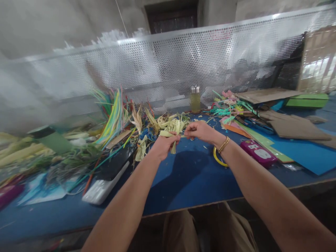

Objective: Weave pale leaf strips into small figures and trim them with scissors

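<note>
My left hand is closed around a bundle of pale yellow-green husk strips, held just above the blue table. My right hand pinches the top end of the same strips, fingers pressed together, a gold bracelet on its wrist. Both hands meet over the table's middle, in front of a heap of loose husk scraps.
Coloured strips and dried leaves pile at the left. A black-and-white device lies front left. A yellow ring, pink power strip, coloured paper sheets, cardboard and a small bottle stand right and back. Perforated metal screen behind.
</note>
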The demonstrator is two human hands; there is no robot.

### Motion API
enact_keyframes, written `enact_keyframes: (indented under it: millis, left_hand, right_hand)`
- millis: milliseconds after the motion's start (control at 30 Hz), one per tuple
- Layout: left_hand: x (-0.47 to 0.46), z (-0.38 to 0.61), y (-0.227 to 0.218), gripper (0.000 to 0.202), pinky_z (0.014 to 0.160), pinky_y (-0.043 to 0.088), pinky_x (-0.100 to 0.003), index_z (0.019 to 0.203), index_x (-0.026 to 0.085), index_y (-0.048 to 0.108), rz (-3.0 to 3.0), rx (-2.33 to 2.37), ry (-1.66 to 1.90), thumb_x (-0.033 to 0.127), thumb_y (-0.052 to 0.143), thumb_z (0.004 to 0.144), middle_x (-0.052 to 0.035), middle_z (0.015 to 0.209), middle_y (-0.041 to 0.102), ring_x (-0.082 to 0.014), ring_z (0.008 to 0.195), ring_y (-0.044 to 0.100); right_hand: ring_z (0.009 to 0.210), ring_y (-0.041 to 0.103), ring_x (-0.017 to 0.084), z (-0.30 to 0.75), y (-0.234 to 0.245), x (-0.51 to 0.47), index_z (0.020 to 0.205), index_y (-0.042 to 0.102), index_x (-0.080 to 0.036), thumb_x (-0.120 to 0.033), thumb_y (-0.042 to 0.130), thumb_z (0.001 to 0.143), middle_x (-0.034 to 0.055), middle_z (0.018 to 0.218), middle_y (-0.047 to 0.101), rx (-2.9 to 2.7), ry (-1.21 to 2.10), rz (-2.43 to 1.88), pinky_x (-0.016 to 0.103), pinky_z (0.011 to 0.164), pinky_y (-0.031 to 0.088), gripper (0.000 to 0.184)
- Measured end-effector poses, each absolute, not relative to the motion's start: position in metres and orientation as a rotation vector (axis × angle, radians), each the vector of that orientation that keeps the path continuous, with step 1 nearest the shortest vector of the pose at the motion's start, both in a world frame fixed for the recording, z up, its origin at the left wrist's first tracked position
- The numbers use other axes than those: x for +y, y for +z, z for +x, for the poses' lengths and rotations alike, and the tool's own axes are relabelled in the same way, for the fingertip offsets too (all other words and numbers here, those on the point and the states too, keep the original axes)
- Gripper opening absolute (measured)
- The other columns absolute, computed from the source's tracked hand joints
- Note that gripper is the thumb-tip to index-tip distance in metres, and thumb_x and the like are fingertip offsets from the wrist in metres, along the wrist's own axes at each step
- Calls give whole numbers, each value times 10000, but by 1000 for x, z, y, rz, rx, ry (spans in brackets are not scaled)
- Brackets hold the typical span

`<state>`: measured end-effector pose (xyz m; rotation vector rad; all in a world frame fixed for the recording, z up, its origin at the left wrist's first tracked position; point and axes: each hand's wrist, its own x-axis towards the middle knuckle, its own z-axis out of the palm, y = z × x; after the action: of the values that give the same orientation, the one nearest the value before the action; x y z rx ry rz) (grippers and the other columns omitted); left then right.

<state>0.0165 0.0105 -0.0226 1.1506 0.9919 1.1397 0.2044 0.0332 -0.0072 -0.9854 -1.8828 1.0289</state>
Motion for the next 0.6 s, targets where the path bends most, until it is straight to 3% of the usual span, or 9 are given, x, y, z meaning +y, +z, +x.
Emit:
enact_keyframes:
  millis: [200, 400, 600]
  left_hand:
    - [11, 10, -22, 270, 500, 367, -240, 725, 159, 632, 1158, 989, 1098, 231, 830, 557, 19, 585, 571, -97, 521, 494]
    - [10, 6, -21, 345, 549, 438, -248, 859, 165, 667, 1078, 966, 905, 373, 824, 633, -46, 759, 659, -131, 639, 578]
    - [10, 10, -23, 339, 491, 402, -229, 805, 147, 645, 1091, 959, 896, 413, 795, 658, -14, 650, 589, -114, 568, 533]
  right_hand:
    - [567, 537, 101, 205, -11, 35, 721, 665, -166, -357, 687, 728, -5, 640, 637, -1896, 995, -1003, 242, 580, 430, 193]
    - [644, 496, 108, 196, -13, 32, 693, 661, -163, -450, 643, 761, -6, 679, 596, -1848, 929, -998, 249, 620, 379, 296]
    - [627, 462, 103, 183, -20, 31, 629, 557, -172, -409, 697, 682, -29, 625, 527, -1659, 1082, -901, 252, 631, 379, 280]
